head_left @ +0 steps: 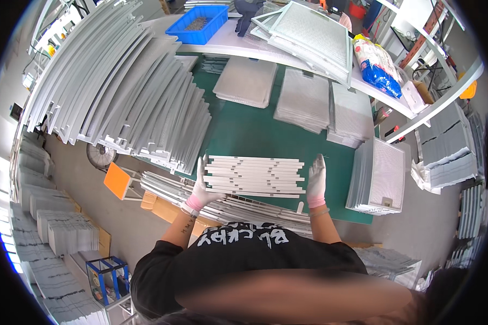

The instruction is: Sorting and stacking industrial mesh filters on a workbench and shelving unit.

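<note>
1. Green tabletop (238, 130) bears stacked mesh panels (303, 100).
2. White slats (255, 176) sit side by side at its near edge.
3. Left gloved hand (202, 187), unclenched, borders their left ends (thumb spread wide).
4. Right gloved hand (316, 181), unfolded flat, stands just beside their right ends.

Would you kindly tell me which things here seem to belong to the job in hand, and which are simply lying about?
Seem part of the job:
white strips, between left hand and right hand
green table beneath them

Probably just lying about:
blue tub on the white shelf
plastic bag, also there
orange board, lower left
</note>
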Action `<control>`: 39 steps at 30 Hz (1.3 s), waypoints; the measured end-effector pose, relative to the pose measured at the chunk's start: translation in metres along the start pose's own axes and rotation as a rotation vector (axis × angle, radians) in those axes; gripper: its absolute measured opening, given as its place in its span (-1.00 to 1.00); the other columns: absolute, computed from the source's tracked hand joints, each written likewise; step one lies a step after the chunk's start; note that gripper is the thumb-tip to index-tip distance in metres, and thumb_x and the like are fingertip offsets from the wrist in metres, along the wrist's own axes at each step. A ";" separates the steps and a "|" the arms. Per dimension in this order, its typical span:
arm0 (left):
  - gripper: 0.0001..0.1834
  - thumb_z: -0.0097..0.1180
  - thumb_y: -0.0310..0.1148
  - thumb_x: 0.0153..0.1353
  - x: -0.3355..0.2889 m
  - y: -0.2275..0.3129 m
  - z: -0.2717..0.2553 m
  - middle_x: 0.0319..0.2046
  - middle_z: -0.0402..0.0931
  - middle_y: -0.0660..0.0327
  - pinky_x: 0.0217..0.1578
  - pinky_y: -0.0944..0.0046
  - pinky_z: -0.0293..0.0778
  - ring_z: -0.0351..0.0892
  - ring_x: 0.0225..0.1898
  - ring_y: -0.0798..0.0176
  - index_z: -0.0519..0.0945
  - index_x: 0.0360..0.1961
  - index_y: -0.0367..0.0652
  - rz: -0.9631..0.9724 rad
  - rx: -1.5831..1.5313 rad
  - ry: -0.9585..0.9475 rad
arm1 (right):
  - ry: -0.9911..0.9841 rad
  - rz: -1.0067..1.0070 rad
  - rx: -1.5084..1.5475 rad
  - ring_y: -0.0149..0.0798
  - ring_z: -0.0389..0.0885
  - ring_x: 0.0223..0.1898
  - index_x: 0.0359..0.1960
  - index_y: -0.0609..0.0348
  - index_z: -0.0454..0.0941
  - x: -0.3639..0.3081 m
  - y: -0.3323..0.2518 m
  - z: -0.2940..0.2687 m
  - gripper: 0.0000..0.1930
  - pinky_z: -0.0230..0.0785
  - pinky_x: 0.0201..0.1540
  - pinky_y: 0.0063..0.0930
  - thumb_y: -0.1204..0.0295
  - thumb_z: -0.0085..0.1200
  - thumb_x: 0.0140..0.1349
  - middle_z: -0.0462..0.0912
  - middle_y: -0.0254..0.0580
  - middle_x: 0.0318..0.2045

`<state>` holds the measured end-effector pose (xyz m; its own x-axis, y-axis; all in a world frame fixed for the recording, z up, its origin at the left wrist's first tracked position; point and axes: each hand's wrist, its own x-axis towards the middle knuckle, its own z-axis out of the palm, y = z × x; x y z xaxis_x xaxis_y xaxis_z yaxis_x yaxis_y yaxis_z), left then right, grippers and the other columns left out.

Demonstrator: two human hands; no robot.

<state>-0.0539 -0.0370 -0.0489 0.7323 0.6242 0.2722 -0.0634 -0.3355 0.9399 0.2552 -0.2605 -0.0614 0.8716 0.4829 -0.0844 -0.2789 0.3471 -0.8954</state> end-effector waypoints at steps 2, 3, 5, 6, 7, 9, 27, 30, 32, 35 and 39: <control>0.62 0.65 -0.16 -0.44 0.001 0.003 0.001 0.47 -0.27 -0.12 0.39 0.05 0.01 -0.14 0.47 -0.06 -0.41 0.45 -0.14 -0.011 -0.014 0.007 | -0.045 -0.009 -0.029 -0.16 -0.03 0.46 0.39 0.26 0.08 0.005 0.007 0.001 -0.37 -0.27 0.48 -0.23 0.03 -0.46 0.49 0.10 -0.03 0.41; 0.63 0.65 -0.16 -0.44 0.003 0.004 0.001 0.46 -0.27 -0.12 0.39 0.06 0.01 -0.13 0.47 -0.05 -0.43 0.45 -0.17 0.012 0.038 -0.035 | -0.293 0.004 -0.205 -0.13 -0.02 0.45 0.39 0.27 0.07 0.002 0.013 0.003 -0.36 -0.26 0.48 -0.22 0.02 -0.46 0.48 0.11 0.00 0.40; 0.63 0.64 -0.16 -0.45 -0.002 0.001 0.001 0.45 -0.19 -0.11 0.39 0.11 0.03 -0.08 0.46 -0.03 -0.42 0.43 -0.26 -0.027 -0.038 -0.041 | -0.553 0.022 -0.374 -0.11 -0.01 0.45 0.39 0.28 0.07 -0.006 0.019 0.018 -0.34 -0.25 0.47 -0.21 0.00 -0.46 0.48 0.11 0.02 0.40; 0.63 0.64 -0.16 -0.45 -0.005 0.001 -0.002 0.45 -0.19 -0.11 0.39 0.11 0.03 -0.08 0.46 -0.03 -0.42 0.43 -0.26 -0.028 -0.035 -0.038 | -0.577 -0.006 -0.321 -0.08 0.03 0.43 0.38 0.30 0.09 -0.013 0.019 0.022 -0.33 -0.21 0.46 -0.23 -0.01 -0.47 0.47 0.13 0.06 0.39; 0.61 0.64 -0.18 -0.45 -0.006 0.002 -0.003 0.44 -0.14 -0.10 0.39 0.12 0.04 -0.06 0.45 -0.02 -0.39 0.43 -0.27 -0.065 -0.035 -0.048 | -0.598 -0.036 -0.270 -0.05 0.06 0.42 0.37 0.32 0.12 -0.017 0.016 0.024 -0.32 -0.16 0.45 -0.24 -0.03 -0.48 0.47 0.14 0.10 0.38; 0.59 0.64 -0.20 -0.45 -0.003 0.002 -0.003 0.42 -0.10 -0.09 0.39 0.13 0.04 -0.04 0.44 -0.02 -0.36 0.43 -0.28 -0.099 -0.038 -0.060 | -0.561 -0.045 -0.291 -0.04 0.09 0.41 0.36 0.34 0.13 -0.014 0.014 0.025 -0.30 -0.14 0.44 -0.24 -0.04 -0.50 0.47 0.18 0.10 0.36; -0.05 0.50 -0.21 -0.29 0.039 0.066 -0.037 0.36 0.05 -0.14 0.36 -0.02 0.08 0.07 0.37 -0.22 0.36 0.23 -0.16 0.070 0.588 -0.241 | -0.699 -0.259 -0.805 -0.08 0.16 0.34 0.43 0.31 -0.38 -0.033 -0.024 0.028 0.34 -0.02 0.41 -0.27 0.42 0.48 -0.28 0.08 0.03 0.32; -0.11 0.48 -0.19 -0.28 0.056 0.095 -0.039 0.34 0.10 -0.12 0.36 -0.09 0.05 0.08 0.37 -0.23 0.42 0.19 -0.09 0.183 0.823 -0.440 | -0.680 -0.279 -0.795 0.03 0.18 0.31 0.41 0.29 -0.21 -0.027 -0.010 0.018 0.25 0.10 0.36 -0.22 0.37 0.48 -0.26 0.07 0.14 0.31; -0.15 0.46 -0.15 -0.26 0.059 0.109 -0.035 0.32 0.15 -0.08 0.36 -0.14 0.02 0.09 0.36 -0.22 0.45 0.16 -0.06 0.163 0.854 -0.446 | -0.689 -0.291 -0.773 0.06 0.16 0.32 0.41 0.28 -0.23 -0.029 -0.011 0.022 0.25 0.10 0.35 -0.20 0.35 0.49 -0.24 0.07 0.15 0.31; -0.15 0.45 -0.09 -0.27 0.064 0.113 -0.028 0.29 0.19 -0.05 0.37 -0.14 0.01 0.11 0.34 -0.22 0.44 0.15 -0.07 0.169 0.911 -0.482 | -0.712 -0.438 -0.890 0.08 0.16 0.32 0.40 0.27 -0.24 -0.028 -0.012 0.022 0.25 0.09 0.36 -0.19 0.34 0.49 -0.23 0.06 0.16 0.31; -0.12 0.45 -0.13 -0.29 0.067 0.110 -0.027 0.28 0.22 -0.04 0.34 -0.16 0.04 0.11 0.33 -0.25 0.42 0.17 -0.08 0.169 0.897 -0.482 | -0.713 -0.428 -0.882 0.10 0.15 0.32 0.40 0.27 -0.23 -0.028 -0.010 0.021 0.24 0.08 0.36 -0.17 0.34 0.50 -0.23 0.05 0.18 0.32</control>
<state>-0.0306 -0.0133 0.0786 0.9674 0.2369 0.0893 0.1932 -0.9188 0.3441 0.2252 -0.2607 -0.0406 0.3312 0.8936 0.3029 0.5899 0.0544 -0.8056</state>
